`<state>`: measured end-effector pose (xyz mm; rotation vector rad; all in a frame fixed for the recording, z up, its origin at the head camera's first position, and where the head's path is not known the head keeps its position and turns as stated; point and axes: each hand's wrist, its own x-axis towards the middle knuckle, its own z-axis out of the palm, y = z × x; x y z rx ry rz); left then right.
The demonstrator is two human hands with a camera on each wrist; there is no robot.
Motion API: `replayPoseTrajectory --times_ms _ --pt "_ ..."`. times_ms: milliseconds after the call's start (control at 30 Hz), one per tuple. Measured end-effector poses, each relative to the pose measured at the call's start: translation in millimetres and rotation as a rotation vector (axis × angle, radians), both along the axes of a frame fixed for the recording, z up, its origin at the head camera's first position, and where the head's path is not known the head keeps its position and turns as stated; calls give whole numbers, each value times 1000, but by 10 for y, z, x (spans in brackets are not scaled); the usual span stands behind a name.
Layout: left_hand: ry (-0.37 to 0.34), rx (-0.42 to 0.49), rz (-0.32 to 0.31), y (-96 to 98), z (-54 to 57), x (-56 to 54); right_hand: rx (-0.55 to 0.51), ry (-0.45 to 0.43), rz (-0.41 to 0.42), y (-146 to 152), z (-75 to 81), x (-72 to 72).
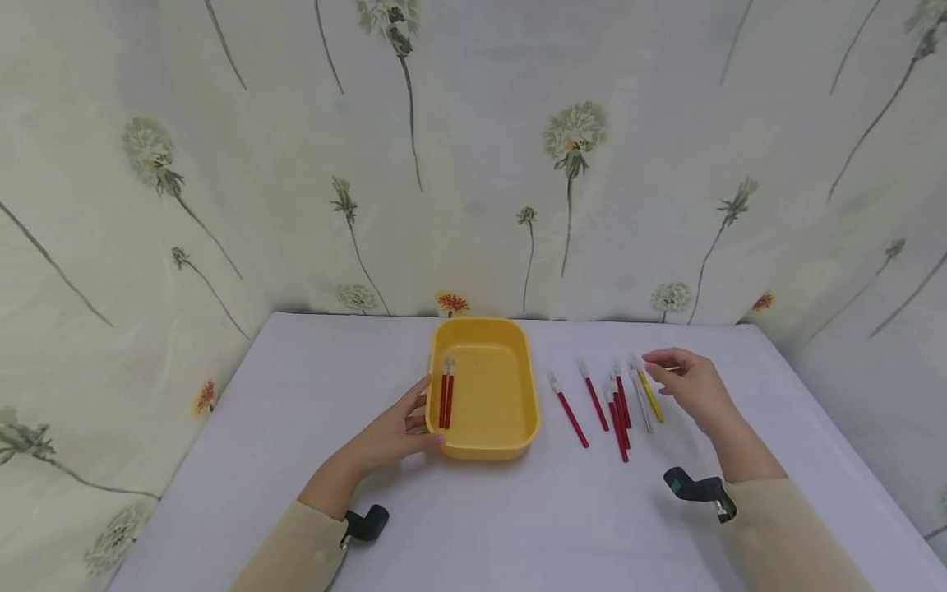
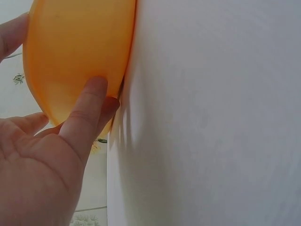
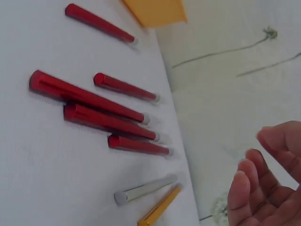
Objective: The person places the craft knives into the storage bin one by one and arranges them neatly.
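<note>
My left hand (image 1: 388, 432) grips the near left corner of a yellow plastic tray (image 1: 491, 454), thumb by the rim and fingers against its outer wall (image 2: 80, 52). Inside the tray, two red pen-like sticks (image 1: 447, 399) with pale clear tips lie side by side along the left. Beside the far end of a yellow stick (image 1: 651, 396), my right hand (image 1: 688, 382) hovers with fingers loosely bent. The right wrist view shows a gap between thumb and fingers (image 3: 239, 190), nothing held. Next to the yellow stick lies a silver-white one (image 3: 146, 189).
Several red sticks (image 1: 573, 419) lie on the white-covered table (image 1: 488, 526) between the tray and my right hand, some close together or overlapping. Behind the table's far edge hangs a pale cloth (image 1: 473, 238) printed with dandelions.
</note>
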<state>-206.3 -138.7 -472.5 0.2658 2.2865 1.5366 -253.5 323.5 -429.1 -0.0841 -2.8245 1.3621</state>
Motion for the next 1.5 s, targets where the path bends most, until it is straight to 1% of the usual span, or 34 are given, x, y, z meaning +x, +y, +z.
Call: replayPoseTrajectory --times_ms 167,333,467,633,800,1000,1367,1500 --pt "-3 7 0 -1 1 4 46 -59 6 99 -124 -79" --pt "-7 16 -2 5 17 9 81 -101 4 164 -180 -163" --pt "-12 18 2 0 30 14 93 -155 -3 211 -238 -234" --pt "-16 7 7 6 44 13 111 -208 -6 295 -362 -306" --pt "-15 6 6 11 44 4 120 -215 -9 352 -455 -354" --pt "-19 20 0 9 37 -2 131 -194 0 351 -512 -341" --pt "-25 14 12 -1 -3 -13 173 -179 11 316 -509 -323" --pt "-23 17 10 5 -31 -20 216 -169 30 349 -503 -318"
